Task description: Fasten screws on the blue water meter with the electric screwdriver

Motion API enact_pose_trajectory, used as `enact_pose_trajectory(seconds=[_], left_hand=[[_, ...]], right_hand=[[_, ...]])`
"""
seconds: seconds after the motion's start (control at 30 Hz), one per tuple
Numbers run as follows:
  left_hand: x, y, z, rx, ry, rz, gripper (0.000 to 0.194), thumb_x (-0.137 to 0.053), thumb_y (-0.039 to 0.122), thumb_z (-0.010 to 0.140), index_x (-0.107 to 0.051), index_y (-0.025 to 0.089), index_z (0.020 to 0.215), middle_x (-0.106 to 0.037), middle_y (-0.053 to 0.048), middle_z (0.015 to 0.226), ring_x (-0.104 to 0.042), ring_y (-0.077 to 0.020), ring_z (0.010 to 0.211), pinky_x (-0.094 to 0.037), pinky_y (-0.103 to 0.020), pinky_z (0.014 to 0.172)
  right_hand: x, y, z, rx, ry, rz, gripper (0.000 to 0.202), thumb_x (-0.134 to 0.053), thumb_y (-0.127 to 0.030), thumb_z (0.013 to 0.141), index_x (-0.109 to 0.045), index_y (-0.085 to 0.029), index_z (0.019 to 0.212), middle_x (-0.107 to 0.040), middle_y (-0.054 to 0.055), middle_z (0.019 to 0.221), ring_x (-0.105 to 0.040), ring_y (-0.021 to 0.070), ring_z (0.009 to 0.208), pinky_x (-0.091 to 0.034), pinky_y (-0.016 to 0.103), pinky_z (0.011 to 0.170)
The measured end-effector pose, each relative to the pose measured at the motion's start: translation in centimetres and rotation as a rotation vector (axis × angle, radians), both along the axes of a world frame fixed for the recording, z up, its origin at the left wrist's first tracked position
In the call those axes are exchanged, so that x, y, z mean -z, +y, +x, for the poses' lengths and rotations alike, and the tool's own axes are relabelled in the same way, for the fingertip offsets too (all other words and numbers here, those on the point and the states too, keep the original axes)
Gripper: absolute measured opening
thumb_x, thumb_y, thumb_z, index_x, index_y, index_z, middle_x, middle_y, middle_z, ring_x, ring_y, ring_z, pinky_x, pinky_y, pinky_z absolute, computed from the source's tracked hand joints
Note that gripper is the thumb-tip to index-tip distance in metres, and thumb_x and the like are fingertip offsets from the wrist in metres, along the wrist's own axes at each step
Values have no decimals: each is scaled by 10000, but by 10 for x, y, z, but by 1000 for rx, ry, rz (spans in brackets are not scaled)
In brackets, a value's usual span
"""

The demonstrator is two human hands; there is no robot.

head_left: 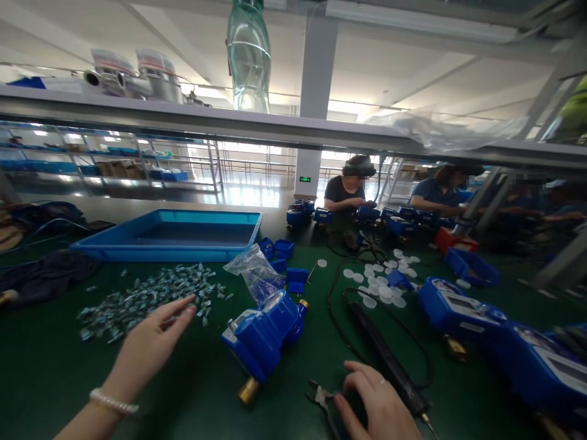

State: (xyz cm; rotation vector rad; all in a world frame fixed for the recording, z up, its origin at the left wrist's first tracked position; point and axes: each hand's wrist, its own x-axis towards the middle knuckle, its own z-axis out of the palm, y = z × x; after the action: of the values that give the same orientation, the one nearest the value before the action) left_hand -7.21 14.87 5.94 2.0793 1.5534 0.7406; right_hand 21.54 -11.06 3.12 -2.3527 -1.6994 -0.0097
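Left hand, fingers open, reaches the clips, probably light and slippery, best pinched singly; right hand, fingers curled, rests on pliers beside the meter.

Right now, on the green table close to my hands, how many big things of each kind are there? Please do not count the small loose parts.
Blue water meters: 3
Blue tray: 1
Pliers: 1
Black pen-shaped tool with cable: 1
Clear plastic bag: 1
Total: 7

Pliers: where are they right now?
Head view, bottom centre on the green table: pliers under the right hand, just right of the blue meter.
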Motion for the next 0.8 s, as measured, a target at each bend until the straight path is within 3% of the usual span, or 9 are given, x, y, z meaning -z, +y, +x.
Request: enact_pose_trajectory(seconds=[0.03,0.1,0.2,0.33,0.5,0.6,0.7,0.8], left_hand=[[4,-14,15,80,-54,-58,591,-387,659,843,-545,267,1257,-625,-47,1222,-614,-320,1071,-543,-462,876],[9,-42,40,248,-273,-238,655,-457,665,810,-451,279,1340,-471,-70,1401,-515,-333,1207,-472,-486,985],[10,-69,64,275,-421,-480,845,-584,691,709,-335,268,1398,-370,-136,1432,-468,-402,1221,-473,-546,958],[5,-73,70,269,-408,-573,881,-647,661,680,-294,292,1397,-277,-128,1444,-442,-412,1224,-507,-526,914],[1,-70,67,251,-491,-574,855,-715,607,640,-384,280,1357,-350,-115,1388,-506,-392,1141,-545,-494,853],[4,-74,62,284,-519,-578,834,-733,592,629,-427,269,1334,-377,-111,1392,-535,-377,1104,-555,-482,834],[14,-80,53,418,-509,-543,754,-726,577,656,-472,271,1296,-360,-84,1441,-469,-362,1206,-469,-479,981],[24,-87,45,515,-474,-485,722,-710,593,670,-486,291,1287,-348,-56,1465,-327,-356,1328,-304,-499,1109]], right_hand=[[-11,2,5,24,35,-27,213,-440,-288,917,-641,-222,888,-672,86,1124,-649,237,1020,-564,370,833],[-30,3,17,63,48,-67,254,-390,-224,935,-642,-213,901,-683,74,1003,-665,216,910,-568,356,768],[-43,-3,34,43,12,-131,234,-461,-138,893,-679,-222,875,-670,47,938,-646,217,862,-555,368,745],[-35,-16,47,-40,-61,-216,362,-475,22,812,-726,-225,894,-666,59,1001,-609,254,919,-512,430,798],[-23,-17,55,-28,-131,-241,396,-418,100,780,-732,-81,938,-649,209,1090,-586,356,995,-445,564,861],[-26,-16,60,-23,-74,-237,333,-481,79,759,-727,-90,907,-667,189,1041,-595,351,977,-433,570,884],[-36,-19,64,22,44,-197,226,-489,-63,839,-682,-158,909,-676,103,933,-630,260,845,-520,440,772],[-51,-20,59,132,537,4,212,-424,-286,933,-592,-195,1024,-670,58,889,-617,179,682,-534,304,592]])
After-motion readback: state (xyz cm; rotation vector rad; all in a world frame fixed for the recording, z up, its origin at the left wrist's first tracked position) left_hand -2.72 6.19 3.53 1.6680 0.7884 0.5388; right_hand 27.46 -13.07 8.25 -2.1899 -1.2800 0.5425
